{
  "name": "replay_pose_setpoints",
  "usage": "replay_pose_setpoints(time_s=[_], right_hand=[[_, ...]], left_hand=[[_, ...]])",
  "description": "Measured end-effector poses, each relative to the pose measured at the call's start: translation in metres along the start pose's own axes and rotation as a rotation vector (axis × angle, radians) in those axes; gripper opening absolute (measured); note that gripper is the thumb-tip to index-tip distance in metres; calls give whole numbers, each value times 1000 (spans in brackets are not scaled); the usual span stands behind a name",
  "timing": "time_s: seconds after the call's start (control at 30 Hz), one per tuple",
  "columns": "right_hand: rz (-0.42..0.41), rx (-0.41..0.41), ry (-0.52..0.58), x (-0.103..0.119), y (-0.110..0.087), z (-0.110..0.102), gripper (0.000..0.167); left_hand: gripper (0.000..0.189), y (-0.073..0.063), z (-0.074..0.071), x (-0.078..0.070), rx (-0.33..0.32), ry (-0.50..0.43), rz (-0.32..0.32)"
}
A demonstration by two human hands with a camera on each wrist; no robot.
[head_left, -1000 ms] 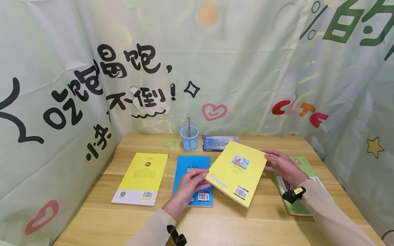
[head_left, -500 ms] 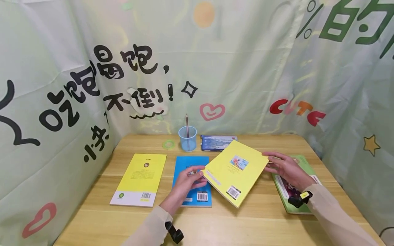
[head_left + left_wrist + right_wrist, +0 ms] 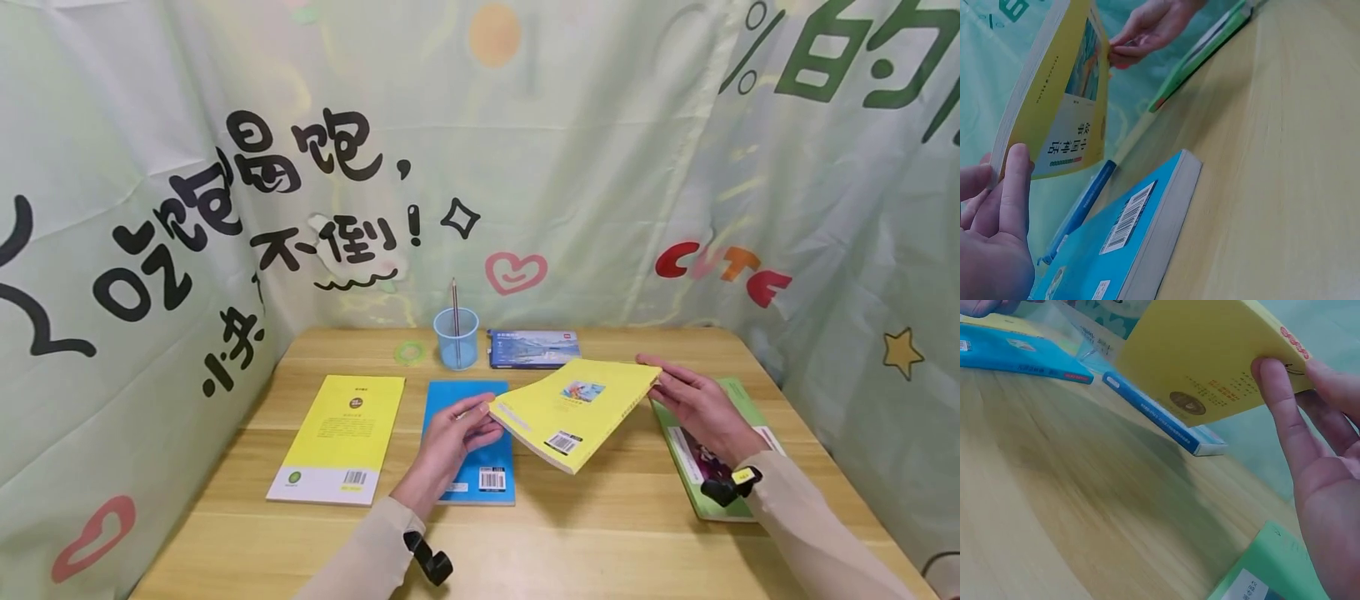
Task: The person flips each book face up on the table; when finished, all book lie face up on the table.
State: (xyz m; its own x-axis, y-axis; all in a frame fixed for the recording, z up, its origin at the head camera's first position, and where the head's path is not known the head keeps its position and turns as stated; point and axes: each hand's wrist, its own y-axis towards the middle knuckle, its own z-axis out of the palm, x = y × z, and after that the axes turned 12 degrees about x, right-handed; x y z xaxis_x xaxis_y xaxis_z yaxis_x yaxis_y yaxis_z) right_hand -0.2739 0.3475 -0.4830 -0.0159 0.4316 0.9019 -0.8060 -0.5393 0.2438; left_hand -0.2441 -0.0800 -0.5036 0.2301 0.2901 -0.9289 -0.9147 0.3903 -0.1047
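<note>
Both hands hold a yellow book [image 3: 592, 408] up off the table, its back cover with picture and barcode facing up. My left hand [image 3: 453, 442] pinches the book's left corner, and in the left wrist view its fingers [image 3: 1015, 187] lie against the front cover. At the opposite corner my right hand [image 3: 701, 408] grips the book between thumb and fingers [image 3: 1282, 406]. Beneath the left hand lies a blue book [image 3: 480, 467], partly covered by it. A green book [image 3: 738, 500] lies under the right hand and wrist.
Another yellow book [image 3: 345, 433] lies flat at the left of the wooden table [image 3: 525, 550]. Along the back are a blue cup [image 3: 456, 346] with a pencil, a green ring [image 3: 409, 352] and a flat blue box [image 3: 534, 348]. A printed curtain [image 3: 600, 167] encloses the table.
The held yellow book has tipped, its near edge rising so the cover appears flatter and the spine shows. The left hand has moved slightly up; other books stay put.
</note>
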Motion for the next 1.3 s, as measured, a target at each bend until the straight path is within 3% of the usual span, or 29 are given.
replay_pose_setpoints(time_s=[0.23, 0.37, 0.53, 0.77, 1.0, 1.17, 1.3], right_hand=[[-62, -2, 53, 1, 3, 2, 45], [-79, -95, -32, 3, 5, 6, 39], [-39, -226, -185, 4, 4, 9, 33], [-23, -293, -167, 3, 4, 11, 28], [49, -289, -242, -4, 2, 13, 24], [96, -268, -334, -8, 1, 11, 16], [136, -246, -350, -9, 0, 9, 25]], left_hand=[[55, 1, 3, -2, -33, -8, 3], [58, -2, 4, -3, -17, 64, 67], [50, -6, 6, -7, -14, 173, 168], [44, -10, 13, -12, -98, 337, 231], [50, -8, 17, -10, -128, 326, 204], [32, -8, 16, -8, -70, 335, 157], [27, -7, 16, -7, -38, 347, 123]])
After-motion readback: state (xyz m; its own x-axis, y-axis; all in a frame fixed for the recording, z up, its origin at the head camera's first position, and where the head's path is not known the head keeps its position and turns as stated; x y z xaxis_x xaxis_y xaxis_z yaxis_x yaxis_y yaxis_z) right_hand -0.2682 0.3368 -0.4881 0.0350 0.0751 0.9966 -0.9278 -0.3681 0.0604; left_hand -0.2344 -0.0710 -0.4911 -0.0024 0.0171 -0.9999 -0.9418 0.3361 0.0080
